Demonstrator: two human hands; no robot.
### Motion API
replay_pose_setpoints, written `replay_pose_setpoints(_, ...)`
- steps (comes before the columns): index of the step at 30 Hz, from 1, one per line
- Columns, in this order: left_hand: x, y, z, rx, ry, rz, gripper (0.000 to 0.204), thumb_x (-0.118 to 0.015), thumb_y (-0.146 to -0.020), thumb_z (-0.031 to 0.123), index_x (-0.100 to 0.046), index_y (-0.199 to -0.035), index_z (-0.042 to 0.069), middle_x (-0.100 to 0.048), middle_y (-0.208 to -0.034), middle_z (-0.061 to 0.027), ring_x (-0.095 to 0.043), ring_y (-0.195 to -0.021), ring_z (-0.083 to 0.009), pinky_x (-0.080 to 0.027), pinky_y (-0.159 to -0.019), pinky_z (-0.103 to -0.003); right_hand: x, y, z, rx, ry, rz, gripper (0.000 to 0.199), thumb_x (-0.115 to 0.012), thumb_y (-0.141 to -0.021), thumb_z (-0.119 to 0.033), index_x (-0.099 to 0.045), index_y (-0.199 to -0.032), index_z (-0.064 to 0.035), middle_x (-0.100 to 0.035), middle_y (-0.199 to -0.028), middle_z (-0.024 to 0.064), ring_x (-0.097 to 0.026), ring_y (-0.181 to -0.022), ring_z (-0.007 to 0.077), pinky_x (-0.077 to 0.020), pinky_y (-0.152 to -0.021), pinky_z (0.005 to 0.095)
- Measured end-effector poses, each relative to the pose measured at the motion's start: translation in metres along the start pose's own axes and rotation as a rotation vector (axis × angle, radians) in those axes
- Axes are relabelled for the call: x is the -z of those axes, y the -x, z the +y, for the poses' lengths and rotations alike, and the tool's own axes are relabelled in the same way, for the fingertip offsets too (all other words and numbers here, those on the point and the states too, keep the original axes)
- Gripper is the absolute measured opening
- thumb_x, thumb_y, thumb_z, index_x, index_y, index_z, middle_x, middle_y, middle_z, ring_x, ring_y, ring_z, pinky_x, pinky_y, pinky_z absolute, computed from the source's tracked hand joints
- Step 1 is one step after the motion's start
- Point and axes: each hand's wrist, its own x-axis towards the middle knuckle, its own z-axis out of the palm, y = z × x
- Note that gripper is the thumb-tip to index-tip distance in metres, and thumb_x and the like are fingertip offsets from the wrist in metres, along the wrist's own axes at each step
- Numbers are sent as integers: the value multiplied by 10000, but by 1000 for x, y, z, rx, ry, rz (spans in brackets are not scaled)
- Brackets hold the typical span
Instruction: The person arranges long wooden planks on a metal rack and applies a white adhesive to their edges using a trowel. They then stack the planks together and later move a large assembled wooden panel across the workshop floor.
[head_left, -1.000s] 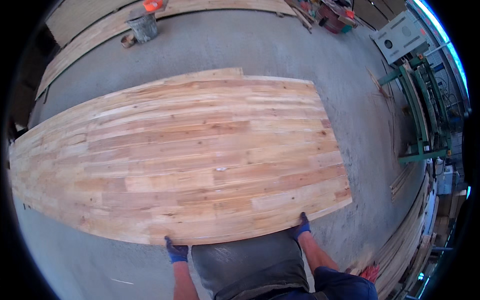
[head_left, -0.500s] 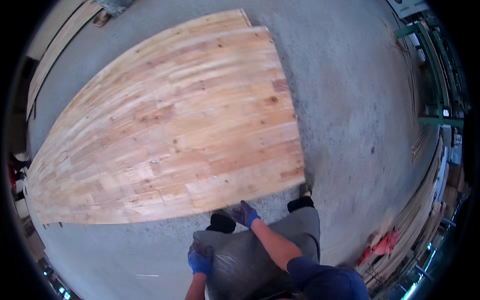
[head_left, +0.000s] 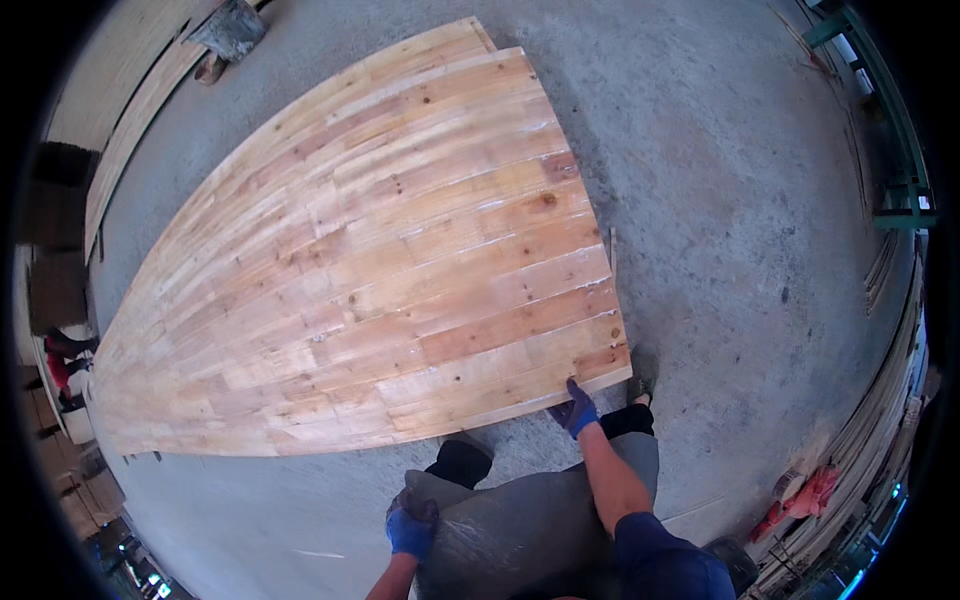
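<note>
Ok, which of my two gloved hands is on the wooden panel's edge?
Your right hand: it's at the near edge of the wooden panel, by the right corner. Your left hand is off it, against the grey apron.

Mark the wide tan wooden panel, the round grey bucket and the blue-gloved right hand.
Wooden panel (head_left: pixel 370 260): head view, middle of top face.
Grey bucket (head_left: pixel 234 32): head view, outer wall.
Right hand (head_left: pixel 576 411): head view, middle of glove.

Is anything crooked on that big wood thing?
Yes, along the far edge of the wooden panel, the farthest strip stops short of the right end, so the ends don't line up. I can't tell if it's attached.
</note>
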Motion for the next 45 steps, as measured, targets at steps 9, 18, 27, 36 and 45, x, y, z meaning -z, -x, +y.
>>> replay_pose_setpoints(9,-54,1,26,-70,-66,15,576,-688,-825,428,-625,-1219,13,-650,-1170,-249,-610,-1093,-416,-482,-953,-470,-2,40,-12,150,72,-128,423,-720,-898,-268,-538,-1255,-137,-667,-1125,125,-677,-1006,296,-594,-842,505)
replay_pose_setpoints(18,-116,38,2,-47,-20,73,593,-677,-842,461,-631,-1218,5,-656,-1178,-240,-614,-1110,-398,-475,-975,-460,9,31,-10,277,77,-243,425,-677,-925,-231,-519,-1289,-77,-660,-1118,153,-681,-985,317,-604,-808,508)
replay_pose_setpoints(27,-131,13,-3,-59,120,136,525,-704,-877,348,-623,-1234,-28,-643,-1222,-246,-603,-1157,-387,-459,-1000,-421,-12,15,-14,362,63,-261,394,-660,-925,-182,-518,-1255,-20,-652,-1110,159,-695,-944,306,-626,-785,472)
replay_pose_setpoints(36,-117,15,-12,-173,66,92,488,-700,-888,306,-624,-1201,-60,-648,-1211,-239,-609,-1145,-374,-452,-1000,-412,-6,3,-9,216,121,-71,357,-662,-946,-201,-483,-1235,-94,-669,-1097,126,-710,-885,271,-638,-708,449)
replay_pose_setpoints(45,-115,4,-26,-162,72,79,482,-694,-889,323,-633,-1185,-53,-652,-1211,-228,-610,-1146,-361,-453,-998,-404,-12,-17,-5,190,136,-64,367,-669,-942,-247,-488,-1226,-100,-668,-1074,125,-709,-840,261,-641,-639,413)
